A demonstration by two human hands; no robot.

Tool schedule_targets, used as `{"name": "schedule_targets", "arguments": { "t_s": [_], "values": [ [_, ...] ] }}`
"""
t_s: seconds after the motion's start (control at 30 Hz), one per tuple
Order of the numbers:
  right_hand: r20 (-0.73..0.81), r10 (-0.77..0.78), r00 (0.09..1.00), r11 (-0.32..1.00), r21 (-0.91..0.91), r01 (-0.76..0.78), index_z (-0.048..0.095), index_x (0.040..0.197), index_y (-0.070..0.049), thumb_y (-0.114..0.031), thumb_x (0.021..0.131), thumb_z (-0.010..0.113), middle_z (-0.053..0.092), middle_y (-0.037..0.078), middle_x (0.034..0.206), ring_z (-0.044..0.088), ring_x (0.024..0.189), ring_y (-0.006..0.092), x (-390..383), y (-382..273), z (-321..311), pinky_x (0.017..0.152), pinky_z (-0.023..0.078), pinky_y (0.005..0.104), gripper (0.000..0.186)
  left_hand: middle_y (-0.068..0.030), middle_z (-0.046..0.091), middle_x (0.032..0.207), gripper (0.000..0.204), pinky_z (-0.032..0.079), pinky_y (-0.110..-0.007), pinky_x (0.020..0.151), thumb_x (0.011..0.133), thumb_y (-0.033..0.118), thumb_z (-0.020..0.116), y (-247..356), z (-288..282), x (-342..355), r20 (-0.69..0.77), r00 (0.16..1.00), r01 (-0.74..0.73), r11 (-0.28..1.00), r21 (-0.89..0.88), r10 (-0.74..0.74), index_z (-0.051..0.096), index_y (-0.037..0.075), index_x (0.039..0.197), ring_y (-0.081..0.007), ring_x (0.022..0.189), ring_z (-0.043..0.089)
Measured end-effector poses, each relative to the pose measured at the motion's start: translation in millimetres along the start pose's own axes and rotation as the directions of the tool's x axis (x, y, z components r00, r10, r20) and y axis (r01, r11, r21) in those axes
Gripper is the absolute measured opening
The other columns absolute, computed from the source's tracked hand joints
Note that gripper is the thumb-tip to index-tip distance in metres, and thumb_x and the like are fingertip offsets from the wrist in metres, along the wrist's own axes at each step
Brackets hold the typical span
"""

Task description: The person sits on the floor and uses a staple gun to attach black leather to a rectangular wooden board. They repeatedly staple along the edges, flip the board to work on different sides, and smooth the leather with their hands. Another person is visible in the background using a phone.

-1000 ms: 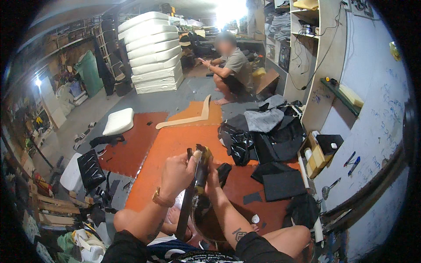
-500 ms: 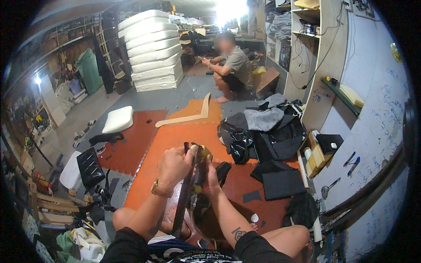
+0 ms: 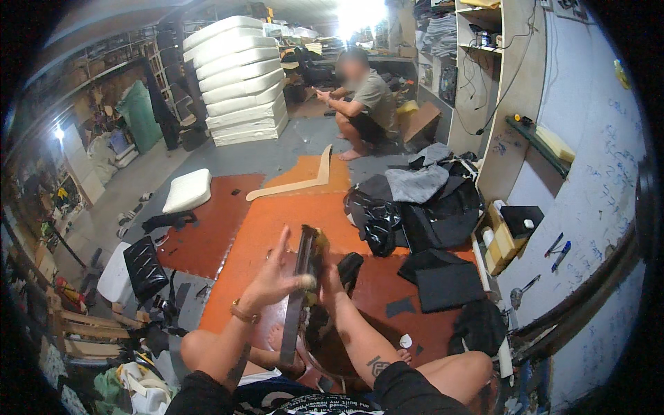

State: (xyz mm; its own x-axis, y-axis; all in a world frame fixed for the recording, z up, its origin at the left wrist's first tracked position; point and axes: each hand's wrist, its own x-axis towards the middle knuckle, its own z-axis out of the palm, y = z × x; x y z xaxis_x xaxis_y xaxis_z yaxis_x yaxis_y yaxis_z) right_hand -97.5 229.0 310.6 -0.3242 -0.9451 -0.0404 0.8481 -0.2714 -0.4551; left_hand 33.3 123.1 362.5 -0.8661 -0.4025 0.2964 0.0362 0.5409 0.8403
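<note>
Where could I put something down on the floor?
There's bare room on the bright orange floor mat, between the tan L-shaped flat piece and the person's bare left hand. Another bare patch is the grey floor, between that tan piece and the tall stack of white cushions. It's crowded on the right, around the black-and-grey fabric heap.

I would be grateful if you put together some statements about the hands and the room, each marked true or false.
1. The right hand holds a dark piece. True.
2. The left hand is clenched in a fist. False: the left hand has its fingers spread.
3. The brown watch is on the right wrist. False: the brown watch is on the left wrist.
4. A beige L-shaped piece lies beyond the hands. True.
5. The stacked pads are black. False: the stacked pads are white.
</note>
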Motion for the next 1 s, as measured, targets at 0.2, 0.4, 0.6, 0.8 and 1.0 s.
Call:
{"name": "schedule_targets", "arguments": {
  "t_s": [0.2,0.4,0.6,0.8,1.0],
  "values": [
    [0.215,0.177,0.960,0.971,-0.197,-0.135,0.064,0.123,-0.009,-0.081,0.095,0.048,0.070,0.008,0.104,0.070,0.090,0.0256,14,16,-13,0.084,0.061,0.0498,0.078,-0.0040,0.076,0.088,0.032,0.055,-0.027,0.069,0.096,0.026,0.078,48,-12,51,-0.169,0.984,0.029,0.994,-0.110,-0.047,0.078,-0.003,0.109,-0.0071,0.077,0.065],
    [0.173,0.273,0.946,0.934,-0.285,-0.217,0.054,0.147,-0.015,-0.088,0.092,0.038,0.067,0.012,0.123,0.069,0.101,0.0299,27,11,-9,0.092,0.059,0.0543,0.093,-0.0040,0.071,0.068,0.042,0.049,-0.029,0.056,0.097,0.037,0.076,50,-40,66,-0.357,0.928,0.206,0.944,0.257,-0.105,0.078,-0.004,0.087,-0.0062,0.062,0.060],
    [0.435,0.226,0.871,0.946,-0.312,-0.089,0.058,0.137,-0.008,-0.079,0.096,0.048,0.069,0.011,0.119,0.071,0.112,0.0288,10,8,2,0.096,0.056,0.0461,0.083,-0.0170,0.070,0.064,0.050,0.056,-0.040,0.058,0.090,0.045,0.079,40,-63,73,-0.367,0.919,0.323,0.814,0.482,-0.148,0.078,-0.004,0.081,-0.0249,0.055,0.070],
    [0.451,0.393,0.802,0.887,-0.416,-0.201,0.059,0.135,-0.002,-0.048,0.100,0.063,0.068,0.016,0.124,0.070,0.114,0.0289,16,11,-1,0.099,0.054,0.0420,0.058,-0.0191,0.073,0.069,0.046,0.059,-0.041,0.065,0.090,0.044,0.079,55,-48,65,-0.310,0.938,0.322,0.730,0.603,-0.157,0.081,-0.002,0.085,-0.0278,0.061,0.073],
    [0.434,0.205,0.877,0.958,-0.273,-0.089,0.059,0.136,-0.006,-0.048,0.097,0.066,0.065,0.013,0.131,0.070,0.109,0.0251,-2,2,-6,0.096,0.055,0.0396,0.057,-0.0218,0.075,0.115,0.041,0.059,-0.040,0.084,0.094,0.031,0.077,133,-20,50,-0.262,0.932,-0.098,0.871,0.482,0.250,0.074,0.000,0.121,-0.0326,0.096,0.077]
  ]
}}
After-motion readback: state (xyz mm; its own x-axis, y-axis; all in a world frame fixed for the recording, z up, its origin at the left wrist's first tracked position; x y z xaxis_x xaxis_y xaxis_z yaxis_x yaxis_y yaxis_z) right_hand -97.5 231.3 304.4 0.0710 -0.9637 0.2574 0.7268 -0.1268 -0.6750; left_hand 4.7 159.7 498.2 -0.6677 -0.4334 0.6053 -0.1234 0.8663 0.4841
